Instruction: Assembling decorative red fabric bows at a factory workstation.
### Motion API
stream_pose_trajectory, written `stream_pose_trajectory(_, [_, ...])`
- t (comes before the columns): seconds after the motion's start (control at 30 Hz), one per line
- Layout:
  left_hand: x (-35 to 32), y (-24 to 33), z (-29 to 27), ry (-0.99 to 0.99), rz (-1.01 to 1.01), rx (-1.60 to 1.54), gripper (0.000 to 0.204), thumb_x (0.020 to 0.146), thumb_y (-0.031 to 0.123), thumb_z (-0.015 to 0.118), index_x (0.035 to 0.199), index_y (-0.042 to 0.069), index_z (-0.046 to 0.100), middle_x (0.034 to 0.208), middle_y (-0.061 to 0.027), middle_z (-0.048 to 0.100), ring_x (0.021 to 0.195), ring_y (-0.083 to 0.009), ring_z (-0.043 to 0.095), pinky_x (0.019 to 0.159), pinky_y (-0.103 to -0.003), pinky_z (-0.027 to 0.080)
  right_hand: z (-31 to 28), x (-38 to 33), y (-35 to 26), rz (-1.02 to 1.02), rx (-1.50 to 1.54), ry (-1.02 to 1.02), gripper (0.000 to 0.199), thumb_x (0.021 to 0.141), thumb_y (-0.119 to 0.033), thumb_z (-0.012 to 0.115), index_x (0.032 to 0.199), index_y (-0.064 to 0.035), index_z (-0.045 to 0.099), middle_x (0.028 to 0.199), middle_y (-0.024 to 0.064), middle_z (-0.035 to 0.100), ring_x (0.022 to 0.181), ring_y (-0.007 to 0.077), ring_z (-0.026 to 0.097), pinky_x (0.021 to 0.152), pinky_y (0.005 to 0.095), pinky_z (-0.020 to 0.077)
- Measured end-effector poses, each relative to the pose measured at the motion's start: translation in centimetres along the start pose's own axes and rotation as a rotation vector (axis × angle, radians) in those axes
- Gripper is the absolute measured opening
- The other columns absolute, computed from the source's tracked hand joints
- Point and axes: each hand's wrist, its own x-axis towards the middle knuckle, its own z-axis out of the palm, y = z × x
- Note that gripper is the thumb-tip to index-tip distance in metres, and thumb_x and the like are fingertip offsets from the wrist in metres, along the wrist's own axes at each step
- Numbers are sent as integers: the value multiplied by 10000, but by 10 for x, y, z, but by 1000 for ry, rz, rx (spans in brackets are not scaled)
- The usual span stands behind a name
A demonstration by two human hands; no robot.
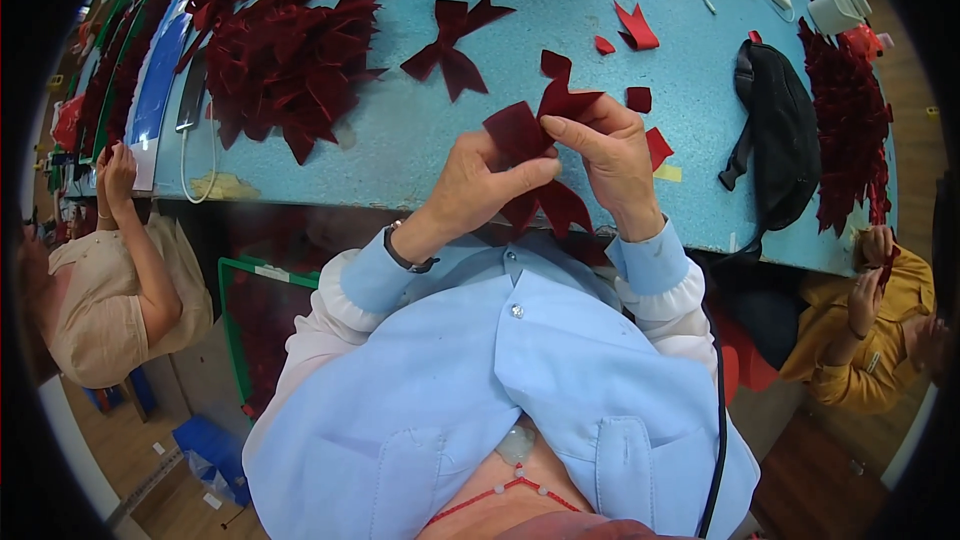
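Observation:
Over the front edge of the blue table (400,155), both hands grip a dark red velvet ribbon bow (517,132). My left hand (468,188) is closed on its left loop, thumb pointing right. My right hand (615,155) pinches the bow near its middle between thumb and fingers; its exact center is partly hidden. Ribbon tails (560,205) hang below the hands. Beyond them lies a separate dark red bow (450,48). To the right are a notched bright red ribbon piece (638,30), a small dark red square (638,99) and a red scrap (658,148).
A large heap of dark red bows (290,70) covers the table's left; another heap (850,130) lies far right. A black waist bag (785,135) rests near the right edge. A person in beige (120,290) sits left, one in yellow (865,340) right. A green-rimmed crate (236,330) stands below.

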Motion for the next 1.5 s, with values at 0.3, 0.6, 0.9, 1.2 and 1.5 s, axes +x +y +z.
stream_pose_trajectory(0.3, [-8, -18, 7, 135, -93, -198, 202, 819, 111, 649, 991, 5, 648, 831, -10, 648, 729, -55, 549, 651, -204, 446, -1, 2, 17, 14, -36, 75, 157, 812, -33, 648, 963, 9, 639, 868, 49, 650, 759, 101, 594, 705, 213, 478])
stream_pose_trajectory(0.6, [-2, -46, -8, 252, -152, -318, 177, 812, 93, 663, 952, -12, 635, 818, -37, 646, 728, -78, 578, 662, -213, 464, -4, 5, 37, -283, -197, 389, 152, 849, -84, 620, 969, 10, 626, 852, 46, 642, 728, 88, 586, 674, 208, 469])
stream_pose_trajectory(0.9, [5, -41, -11, 364, -65, -435, 183, 805, 76, 677, 956, -7, 616, 841, -46, 644, 767, -102, 593, 707, -228, 476, 3, -27, 21, 103, -397, 92, 174, 850, -117, 620, 960, 17, 614, 833, 42, 634, 724, 83, 575, 681, 204, 458])
stream_pose_trajectory(1.2, [14, -38, -10, 155, -186, -397, 209, 802, 54, 672, 983, -28, 612, 909, -70, 649, 814, -129, 608, 750, -255, 487, -14, -8, 27, 65, -261, 101, 183, 859, -110, 608, 970, 35, 598, 832, 48, 632, 746, 108, 593, 709, 218, 475])
stream_pose_trajectory(1.5, [60, -4, -6, 342, -145, -682, 209, 829, 53, 634, 1016, -27, 587, 965, -118, 644, 903, -183, 612, 790, -285, 495, -1, 11, -19, 33, -312, 161, 137, 850, -76, 613, 950, 16, 600, 871, 72, 639, 775, 133, 610, 747, 248, 490])
